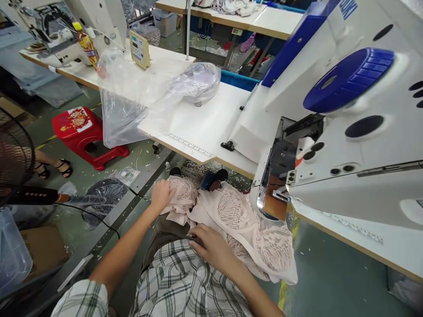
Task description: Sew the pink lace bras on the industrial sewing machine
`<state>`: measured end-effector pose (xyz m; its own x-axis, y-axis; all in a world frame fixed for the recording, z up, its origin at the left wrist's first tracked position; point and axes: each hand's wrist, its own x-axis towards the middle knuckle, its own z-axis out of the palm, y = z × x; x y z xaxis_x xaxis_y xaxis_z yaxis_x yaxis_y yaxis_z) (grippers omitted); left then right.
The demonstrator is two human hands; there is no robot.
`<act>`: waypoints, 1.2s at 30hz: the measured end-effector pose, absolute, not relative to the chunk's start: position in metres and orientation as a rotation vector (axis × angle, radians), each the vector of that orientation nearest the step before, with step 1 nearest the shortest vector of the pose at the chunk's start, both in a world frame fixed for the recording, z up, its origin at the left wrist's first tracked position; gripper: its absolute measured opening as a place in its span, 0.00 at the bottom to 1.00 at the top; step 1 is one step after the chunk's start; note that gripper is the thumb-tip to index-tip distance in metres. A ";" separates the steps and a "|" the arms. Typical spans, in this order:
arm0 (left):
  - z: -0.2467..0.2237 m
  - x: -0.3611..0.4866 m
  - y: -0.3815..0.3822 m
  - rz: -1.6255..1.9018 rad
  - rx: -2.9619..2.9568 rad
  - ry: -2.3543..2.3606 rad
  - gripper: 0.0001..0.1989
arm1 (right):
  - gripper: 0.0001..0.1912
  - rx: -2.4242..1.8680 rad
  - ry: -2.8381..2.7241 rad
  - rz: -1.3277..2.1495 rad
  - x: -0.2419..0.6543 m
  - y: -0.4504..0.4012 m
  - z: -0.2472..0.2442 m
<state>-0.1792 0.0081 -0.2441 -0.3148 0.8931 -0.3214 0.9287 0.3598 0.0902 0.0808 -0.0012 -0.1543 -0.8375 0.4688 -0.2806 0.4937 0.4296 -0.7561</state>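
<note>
My outstretched left hand [161,194] curls at the pale lace garments [236,209], grip unclear, while my right hand [211,247] bends half-open, seemingly empty, beside them.

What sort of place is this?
Most likely a garment sewing workshop: a big sewing machine on a white worktable, pale lace garments on the person's lap, and a second machine on the far left.
</note>
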 end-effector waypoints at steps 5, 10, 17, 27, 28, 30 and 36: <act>-0.253 -0.150 0.017 -0.210 1.850 1.995 0.42 | 0.14 0.583 2.645 -1.304 0.061 -0.014 -0.176; -0.258 -0.168 0.021 -0.288 1.825 1.926 0.19 | 0.12 0.645 2.620 -1.374 0.068 -0.027 -0.192; -0.248 -0.205 -0.018 -0.190 1.713 2.043 0.16 | 0.41 1.083 2.690 -1.154 0.015 -0.029 -0.250; -0.267 -0.205 -0.029 -0.123 1.628 2.117 0.21 | 0.16 1.038 2.626 -1.191 -0.011 -0.008 -0.263; -0.266 -0.205 -0.025 -0.132 1.629 2.120 0.21 | 0.10 1.001 2.632 -1.221 -0.008 -0.009 -0.256; -0.263 -0.204 -0.016 -0.154 1.633 2.122 0.20 | 0.01 0.927 2.648 -1.281 0.004 -0.017 -0.234; -0.258 -0.171 -0.016 -0.178 1.683 2.115 0.18 | 0.10 0.867 2.565 -1.884 0.117 -0.042 -0.130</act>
<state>-0.1713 -0.0156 -0.2582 -0.1711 0.8981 -0.4052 0.9531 0.2551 0.1629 0.1167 -0.0420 -0.1300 -0.8505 0.4953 -0.1771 0.3172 0.2143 -0.9238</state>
